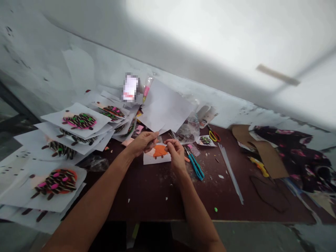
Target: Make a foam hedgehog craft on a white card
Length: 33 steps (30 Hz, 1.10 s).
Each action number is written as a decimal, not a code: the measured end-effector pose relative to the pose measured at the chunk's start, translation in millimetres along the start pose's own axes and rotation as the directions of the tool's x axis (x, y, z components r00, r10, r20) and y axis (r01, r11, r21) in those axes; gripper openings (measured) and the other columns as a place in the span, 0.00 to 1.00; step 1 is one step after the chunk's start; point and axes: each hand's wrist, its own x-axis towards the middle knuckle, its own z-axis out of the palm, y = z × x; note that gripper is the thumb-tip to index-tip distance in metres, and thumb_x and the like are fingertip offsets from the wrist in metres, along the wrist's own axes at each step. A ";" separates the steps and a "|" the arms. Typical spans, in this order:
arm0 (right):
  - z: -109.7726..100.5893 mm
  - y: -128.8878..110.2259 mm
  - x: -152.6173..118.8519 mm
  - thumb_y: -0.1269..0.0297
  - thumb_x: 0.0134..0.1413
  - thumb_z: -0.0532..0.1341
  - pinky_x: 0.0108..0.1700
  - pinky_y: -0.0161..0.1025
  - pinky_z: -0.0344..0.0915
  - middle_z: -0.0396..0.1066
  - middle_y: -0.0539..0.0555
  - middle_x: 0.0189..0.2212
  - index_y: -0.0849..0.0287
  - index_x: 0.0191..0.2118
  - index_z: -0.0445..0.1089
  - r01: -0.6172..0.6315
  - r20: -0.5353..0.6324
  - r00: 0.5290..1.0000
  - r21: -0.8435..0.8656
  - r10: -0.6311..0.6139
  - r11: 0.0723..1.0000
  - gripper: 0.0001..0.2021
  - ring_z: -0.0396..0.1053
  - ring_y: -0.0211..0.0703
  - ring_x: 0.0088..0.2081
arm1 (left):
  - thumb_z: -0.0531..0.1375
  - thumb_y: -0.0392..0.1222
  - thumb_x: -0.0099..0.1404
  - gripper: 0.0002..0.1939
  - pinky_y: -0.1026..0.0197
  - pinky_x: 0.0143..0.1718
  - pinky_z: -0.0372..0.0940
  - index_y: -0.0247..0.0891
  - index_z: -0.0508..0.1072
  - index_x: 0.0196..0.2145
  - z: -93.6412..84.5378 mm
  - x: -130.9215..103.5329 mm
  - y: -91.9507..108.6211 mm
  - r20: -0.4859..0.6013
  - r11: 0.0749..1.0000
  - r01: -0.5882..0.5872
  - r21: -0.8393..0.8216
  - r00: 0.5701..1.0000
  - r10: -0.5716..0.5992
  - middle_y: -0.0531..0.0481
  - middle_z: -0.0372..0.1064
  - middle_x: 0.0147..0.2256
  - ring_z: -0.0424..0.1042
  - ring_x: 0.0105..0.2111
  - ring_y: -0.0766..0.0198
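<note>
A white card (152, 161) lies on the dark tabletop, bearing an orange clay-like animal body (160, 151) with a pale head and small brown feet. My left hand (146, 143) is above the card's left side, thumb and fingers pinched together. Over its right side, my right hand (176, 152) is also pinched, its fingertips a short gap from the left ones. Whatever lies between the fingers is too small to make out. Just right of my right hand is a blue-handled cutting tool (195, 165), with an orange piece (187, 159) beside it.
Stacked white sheets with finished hedgehog pictures (80, 120) fill the left. Behind are blank paper (165, 105), a blurred-out phone (130, 87) and plastic bags (187, 131). To the right are yellow-and-red scissors (214, 135), clear sticks (231, 173), cardboard (270, 159) and dark floral cloth (296, 154).
</note>
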 end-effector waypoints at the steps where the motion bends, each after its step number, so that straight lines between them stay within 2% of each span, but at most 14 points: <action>1: 0.2 0.0 0.0 0.56 0.53 0.65 0.36 0.35 0.65 0.74 0.50 0.33 0.57 0.36 0.73 -0.002 0.004 1.000 -0.002 0.002 1.000 0.10 0.64 0.35 0.28 | 0.66 0.61 0.60 0.25 0.70 0.11 0.43 0.37 0.66 0.22 1.1 -0.4 0.0 0.008 1.000 -0.008 0.008 1.000 0.008 0.60 0.56 0.15 0.46 0.11 0.77; 4: 0.5 -0.7 -0.2 0.55 0.54 0.65 0.34 0.35 0.63 0.73 0.49 0.31 0.57 0.35 0.72 0.010 0.006 1.000 -0.011 -0.010 1.000 0.10 0.63 0.34 0.26 | 0.71 0.55 0.55 0.20 0.70 0.11 0.43 0.35 0.71 0.27 2.6 -1.0 -0.6 0.006 0.998 -0.042 0.052 0.999 0.042 0.59 0.64 0.20 0.48 0.12 0.79; 7: 0.3 -2.6 -0.8 0.55 0.52 0.67 0.33 0.35 0.63 0.70 0.47 0.27 0.56 0.35 0.72 0.039 -0.008 0.999 -0.024 -0.039 0.999 0.11 0.63 0.35 0.26 | 0.68 0.55 0.59 0.19 0.69 0.12 0.43 0.34 0.73 0.28 1.1 -0.1 -2.9 0.049 0.993 -0.020 0.117 0.999 0.014 0.56 0.67 0.22 0.49 0.12 0.79; 11: 0.4 -5.7 -2.3 0.55 0.53 0.67 0.32 0.35 0.64 0.72 0.48 0.27 0.57 0.36 0.73 0.073 0.010 0.997 -0.057 -0.073 0.996 0.11 0.64 0.35 0.26 | 0.60 0.60 0.65 0.25 0.69 0.12 0.42 0.36 0.68 0.24 0.5 0.7 -6.6 0.084 0.991 0.024 0.132 0.996 -0.035 0.60 0.54 0.16 0.47 0.12 0.77; 13: 0.5 -6.3 -2.6 0.55 0.55 0.66 0.31 0.35 0.64 0.73 0.49 0.28 0.57 0.36 0.73 0.081 0.023 0.997 -0.071 -0.080 0.994 0.11 0.64 0.35 0.26 | 0.61 0.60 0.64 0.24 0.69 0.12 0.42 0.37 0.65 0.24 1.6 -0.3 -6.5 0.086 0.994 0.013 0.112 0.996 -0.023 0.61 0.52 0.17 0.46 0.12 0.77; 18: -0.9 -3.1 -2.3 0.56 0.53 0.67 0.30 0.35 0.64 0.71 0.48 0.26 0.57 0.33 0.73 0.119 0.034 0.993 -0.101 -0.116 0.988 0.09 0.64 0.36 0.26 | 0.66 0.53 0.60 0.17 0.70 0.13 0.42 0.36 0.70 0.31 3.8 -2.4 -2.1 0.107 0.991 -0.006 0.137 0.994 -0.009 0.61 0.58 0.19 0.48 0.13 0.77; 22: -2.4 -0.4 -3.8 0.56 0.56 0.65 0.31 0.36 0.63 0.72 0.49 0.26 0.56 0.35 0.77 0.164 0.043 0.986 -0.155 -0.159 0.974 0.09 0.65 0.37 0.27 | 0.63 0.56 0.62 0.20 0.68 0.12 0.41 0.34 0.72 0.28 3.8 -0.2 -2.5 0.078 0.991 0.001 0.136 0.997 -0.012 0.56 0.65 0.22 0.47 0.12 0.78; 25: -2.2 0.7 -5.4 0.59 0.57 0.65 0.33 0.37 0.64 0.73 0.50 0.29 0.55 0.39 0.79 0.209 0.073 0.977 -0.181 -0.198 0.961 0.09 0.65 0.38 0.29 | 0.63 0.58 0.62 0.22 0.69 0.13 0.41 0.36 0.69 0.26 3.9 0.4 -4.8 0.066 0.994 0.020 0.111 0.997 -0.028 0.59 0.58 0.18 0.47 0.12 0.78; 27: -1.7 1.5 -5.9 0.61 0.56 0.66 0.34 0.37 0.64 0.73 0.50 0.30 0.55 0.38 0.79 0.237 0.090 0.971 -0.185 -0.223 0.954 0.07 0.65 0.38 0.30 | 0.66 0.57 0.60 0.21 0.69 0.13 0.41 0.36 0.69 0.27 3.9 -0.3 -5.6 0.071 0.995 0.017 0.098 0.997 -0.024 0.62 0.54 0.17 0.46 0.12 0.77; 30: -1.2 2.7 -5.7 0.62 0.56 0.66 0.34 0.37 0.64 0.72 0.49 0.29 0.55 0.37 0.79 0.245 0.091 0.969 -0.199 -0.231 0.949 0.05 0.65 0.38 0.30 | 0.68 0.55 0.58 0.18 0.70 0.13 0.41 0.37 0.70 0.30 2.9 -1.6 -4.8 0.087 0.993 0.001 0.119 0.996 -0.011 0.63 0.52 0.15 0.47 0.13 0.76; 33: -1.7 2.6 -4.8 0.62 0.56 0.66 0.32 0.36 0.63 0.72 0.49 0.29 0.55 0.37 0.79 0.257 0.087 0.966 -0.208 -0.244 0.944 0.05 0.64 0.37 0.28 | 0.67 0.55 0.59 0.18 0.69 0.13 0.42 0.36 0.72 0.27 1.2 -1.7 -3.3 0.097 0.986 -0.005 0.166 0.995 -0.012 0.63 0.52 0.14 0.47 0.12 0.76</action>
